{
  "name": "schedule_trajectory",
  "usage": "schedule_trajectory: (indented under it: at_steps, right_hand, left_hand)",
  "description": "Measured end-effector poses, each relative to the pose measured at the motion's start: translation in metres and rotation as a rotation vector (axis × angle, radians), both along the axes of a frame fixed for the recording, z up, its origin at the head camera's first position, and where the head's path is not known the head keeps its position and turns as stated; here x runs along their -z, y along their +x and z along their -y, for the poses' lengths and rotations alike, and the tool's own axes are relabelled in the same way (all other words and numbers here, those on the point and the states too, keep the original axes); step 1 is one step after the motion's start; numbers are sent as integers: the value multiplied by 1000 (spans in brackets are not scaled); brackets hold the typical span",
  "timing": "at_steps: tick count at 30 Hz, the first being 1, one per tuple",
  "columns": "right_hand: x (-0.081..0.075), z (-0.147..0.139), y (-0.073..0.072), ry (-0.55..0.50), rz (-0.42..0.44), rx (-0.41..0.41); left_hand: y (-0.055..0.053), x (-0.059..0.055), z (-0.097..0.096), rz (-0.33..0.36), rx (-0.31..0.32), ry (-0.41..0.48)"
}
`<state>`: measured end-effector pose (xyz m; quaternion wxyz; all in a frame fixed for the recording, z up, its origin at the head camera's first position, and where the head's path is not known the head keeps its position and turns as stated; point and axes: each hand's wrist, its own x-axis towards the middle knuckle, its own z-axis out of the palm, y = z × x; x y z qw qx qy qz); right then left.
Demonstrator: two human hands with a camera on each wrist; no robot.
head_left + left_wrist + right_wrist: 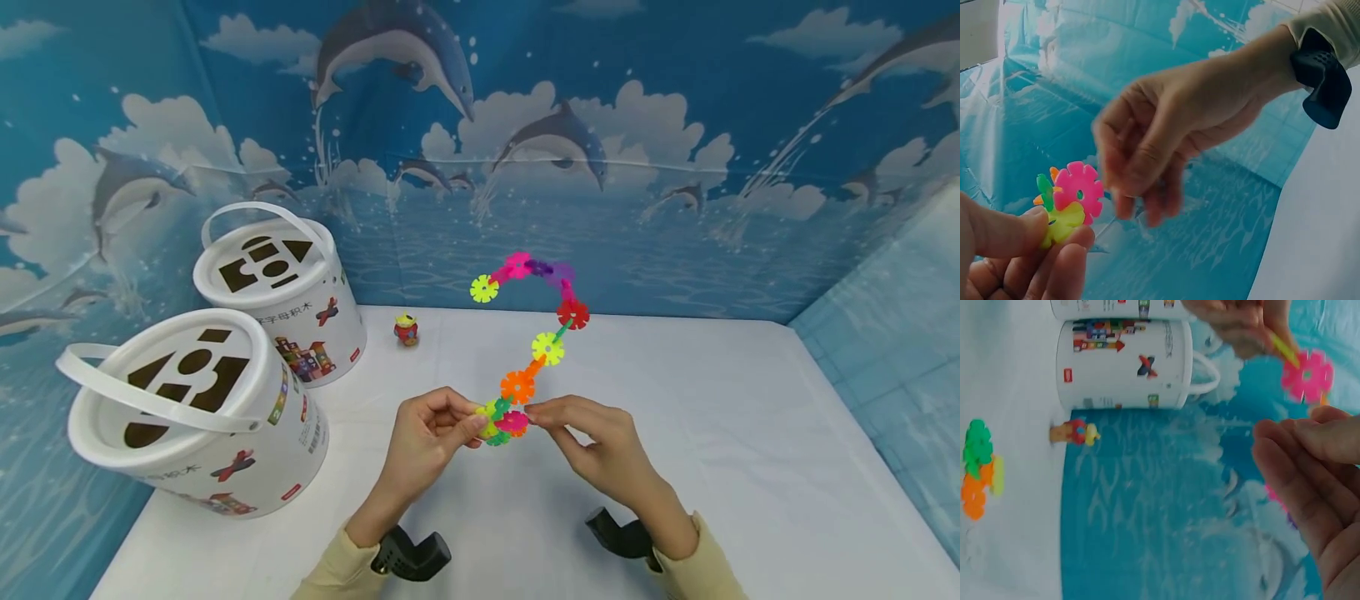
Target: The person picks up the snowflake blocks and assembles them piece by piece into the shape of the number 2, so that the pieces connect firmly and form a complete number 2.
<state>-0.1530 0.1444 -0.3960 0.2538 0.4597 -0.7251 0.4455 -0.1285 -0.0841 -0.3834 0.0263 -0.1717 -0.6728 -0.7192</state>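
Head view: left hand (438, 433) pinches the snowflake-disc chain (548, 348) at its near end; whether the right hand (609, 443) grips, I cannot tell. Probably light, stiff; best steadied by the pink disc (513, 421).

Flower-disc chain (547, 348), multicoloured, interlocked, hook-shaped

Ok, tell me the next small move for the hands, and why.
Probably have the right hand gently press the pink piece to check that it is seated: the right hand's fingertips are right by that piece's edge, and the left hand pinches the adjoining yellow piece, which should steady it.
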Motion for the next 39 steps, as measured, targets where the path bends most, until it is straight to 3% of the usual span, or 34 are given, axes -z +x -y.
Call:
schedule_trajectory:
  at_steps: [3,6,9,13,17,21,28,33,39]
  right_hand:
    - [8,-10,-11,115,227,74]
    - [25,-14,-24,335,473,201]
    - [47,-12,-34,515,626,316]
    - [70,-8,-42,627,627,433]
    - [81,-8,-44,643,573,495]
    - [87,-9,-44,589,566,500]
    - [94,-12,-47,530,649,467]
    - [96,-12,-51,494,661,450]
    - [98,-7,-54,518,660,487]
  left_hand:
    - [-3,-1,3,3,-35,-23]
    - [-4,-2,5,16,-49,-35]
    - [-4,-3,5,33,-53,-37]
    - [-3,-4,6,45,-52,-34]
    - [-2,-4,6,47,-47,-34]
    - [-2,-5,6,46,-42,-38]
    - [1,-6,6,64,-30,-56]
    - [1,-6,5,64,-30,-48]
    - [0,-5,4,84,-15,-39]
